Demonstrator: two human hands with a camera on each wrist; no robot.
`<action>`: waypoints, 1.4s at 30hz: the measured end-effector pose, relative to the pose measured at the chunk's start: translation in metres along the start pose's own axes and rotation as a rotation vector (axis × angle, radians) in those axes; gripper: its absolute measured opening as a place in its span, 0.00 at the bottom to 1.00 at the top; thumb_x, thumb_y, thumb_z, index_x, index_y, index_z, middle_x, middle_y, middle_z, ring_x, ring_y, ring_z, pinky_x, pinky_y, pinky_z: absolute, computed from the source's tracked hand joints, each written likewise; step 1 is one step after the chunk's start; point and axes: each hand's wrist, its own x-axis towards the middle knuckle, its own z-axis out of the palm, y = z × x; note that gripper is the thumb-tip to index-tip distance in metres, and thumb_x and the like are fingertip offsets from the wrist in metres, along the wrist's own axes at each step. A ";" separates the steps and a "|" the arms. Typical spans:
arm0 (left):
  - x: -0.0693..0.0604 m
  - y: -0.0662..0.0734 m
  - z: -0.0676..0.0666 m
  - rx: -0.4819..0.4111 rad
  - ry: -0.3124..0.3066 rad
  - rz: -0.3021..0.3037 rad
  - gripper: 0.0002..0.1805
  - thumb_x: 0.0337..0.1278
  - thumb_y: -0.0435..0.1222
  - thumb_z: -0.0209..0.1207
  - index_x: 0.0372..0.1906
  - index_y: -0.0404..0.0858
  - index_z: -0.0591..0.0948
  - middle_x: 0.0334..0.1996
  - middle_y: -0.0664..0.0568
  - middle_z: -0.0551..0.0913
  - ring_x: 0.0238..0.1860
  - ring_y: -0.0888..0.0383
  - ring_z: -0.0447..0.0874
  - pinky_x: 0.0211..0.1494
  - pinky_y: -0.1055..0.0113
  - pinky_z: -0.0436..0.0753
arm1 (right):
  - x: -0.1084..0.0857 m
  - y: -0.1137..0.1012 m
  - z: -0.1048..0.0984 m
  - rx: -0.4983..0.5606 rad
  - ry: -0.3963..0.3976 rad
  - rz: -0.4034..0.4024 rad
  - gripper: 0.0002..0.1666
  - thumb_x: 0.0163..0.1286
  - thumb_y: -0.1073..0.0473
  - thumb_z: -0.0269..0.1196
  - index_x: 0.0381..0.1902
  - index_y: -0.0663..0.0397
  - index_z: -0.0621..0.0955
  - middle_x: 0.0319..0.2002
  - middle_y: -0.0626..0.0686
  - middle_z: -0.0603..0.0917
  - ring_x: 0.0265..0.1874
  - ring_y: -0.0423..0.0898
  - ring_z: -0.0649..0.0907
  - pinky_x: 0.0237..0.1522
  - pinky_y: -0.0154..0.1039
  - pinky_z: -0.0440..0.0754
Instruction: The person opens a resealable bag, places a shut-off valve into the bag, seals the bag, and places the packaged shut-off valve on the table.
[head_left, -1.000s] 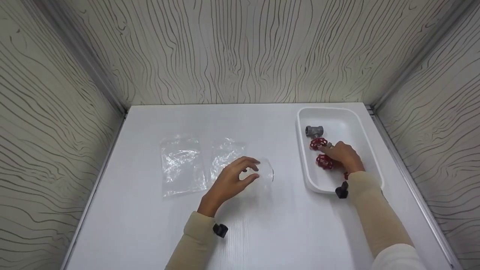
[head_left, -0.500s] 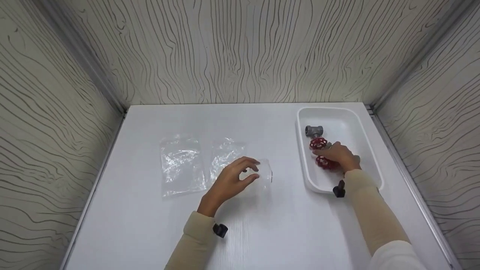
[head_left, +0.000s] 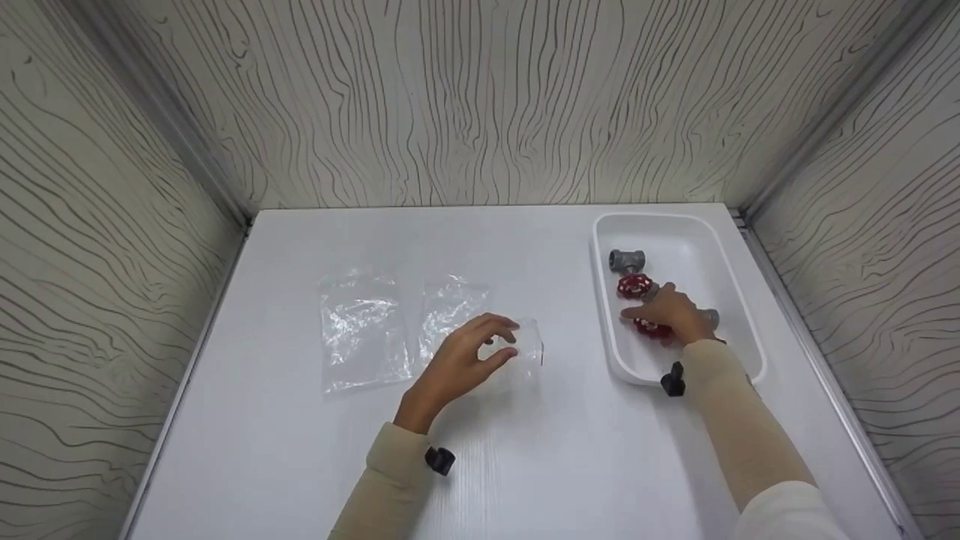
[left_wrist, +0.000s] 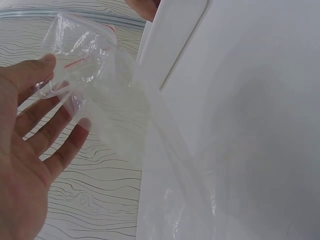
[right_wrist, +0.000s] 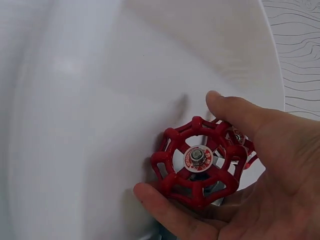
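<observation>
In the head view the left hand (head_left: 457, 364) holds a clear plastic bag (head_left: 531, 341) above the table. Seen from the left wrist, thumb and fingers curve around this bag (left_wrist: 95, 55), which has a red line. The right hand (head_left: 675, 311) is down in the white tray (head_left: 604, 315), over a valve with a red handwheel (head_left: 651, 328). From the right wrist, the spread thumb and fingers lie around that handwheel (right_wrist: 175, 175), the thumb tip apart from its rim. Another red handwheel (right_wrist: 239, 137) is partly hidden behind it.
Two flat clear bags, a larger one (head_left: 364, 334) and a smaller one (head_left: 450, 307), lie left of the left hand. A grey pipe tee (head_left: 627, 261) and another red handwheel (head_left: 634, 286) sit in the tray's left part. Patterned walls (head_left: 480, 105) surround the table.
The right hand has moved slightly left within the tray, over the lower handwheel, and a grey fitting shows to its right. The left hand has stayed in place; its bag has shifted slightly.
</observation>
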 end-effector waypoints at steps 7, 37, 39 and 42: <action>0.000 0.002 0.000 0.007 0.006 0.008 0.08 0.72 0.39 0.68 0.49 0.41 0.85 0.60 0.53 0.86 0.60 0.56 0.86 0.58 0.66 0.89 | 0.004 0.002 0.000 -0.023 -0.013 0.019 0.59 0.66 0.45 0.68 0.77 0.76 0.52 0.45 0.65 0.79 0.39 0.56 0.83 0.50 0.54 0.81; 0.000 0.000 -0.001 0.008 0.016 0.003 0.08 0.72 0.39 0.68 0.49 0.43 0.84 0.60 0.53 0.86 0.62 0.58 0.86 0.59 0.67 0.88 | 0.012 0.017 -0.006 0.010 0.089 0.009 0.69 0.66 0.45 0.64 0.80 0.77 0.34 0.59 0.77 0.75 0.51 0.64 0.78 0.68 0.66 0.65; 0.000 0.000 -0.001 0.009 0.015 -0.004 0.08 0.72 0.39 0.68 0.49 0.43 0.84 0.60 0.53 0.86 0.62 0.58 0.86 0.59 0.67 0.88 | 0.012 0.017 -0.006 0.008 0.088 0.019 0.69 0.67 0.44 0.63 0.80 0.78 0.33 0.60 0.77 0.75 0.52 0.65 0.78 0.69 0.66 0.66; -0.001 0.001 -0.002 0.010 0.014 -0.008 0.08 0.72 0.39 0.68 0.49 0.44 0.84 0.60 0.53 0.86 0.62 0.57 0.86 0.59 0.67 0.88 | 0.010 0.018 -0.007 -0.019 0.093 0.011 0.67 0.68 0.44 0.62 0.80 0.78 0.35 0.62 0.79 0.73 0.53 0.67 0.77 0.69 0.66 0.67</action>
